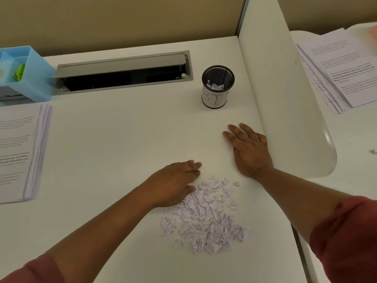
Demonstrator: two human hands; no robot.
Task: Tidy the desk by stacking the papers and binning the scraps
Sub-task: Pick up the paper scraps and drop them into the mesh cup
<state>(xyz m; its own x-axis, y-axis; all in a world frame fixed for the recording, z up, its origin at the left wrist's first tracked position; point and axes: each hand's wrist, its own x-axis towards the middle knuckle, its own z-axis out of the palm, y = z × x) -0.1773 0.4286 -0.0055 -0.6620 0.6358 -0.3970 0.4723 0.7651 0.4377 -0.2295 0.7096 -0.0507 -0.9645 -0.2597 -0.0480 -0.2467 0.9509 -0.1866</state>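
A heap of torn white paper scraps (208,217) lies on the white desk (122,139) near its front. My left hand (173,182) lies flat with straight fingers against the heap's upper left edge. Flat on the bare desk, my right hand (248,150) rests palm down above and right of the heap, apart from it. A black mesh cup labelled as a bin (217,86) stands behind my right hand and holds a few scraps. A squared stack of printed papers (20,152) sits at the left edge.
A blue desk organiser (24,74) stands at the back left beside an open grey cable tray (124,72). A white divider panel (285,99) rises along the right side. Beyond it lie a fanned pile of printed sheets (338,72) and one stray scrap (373,151).
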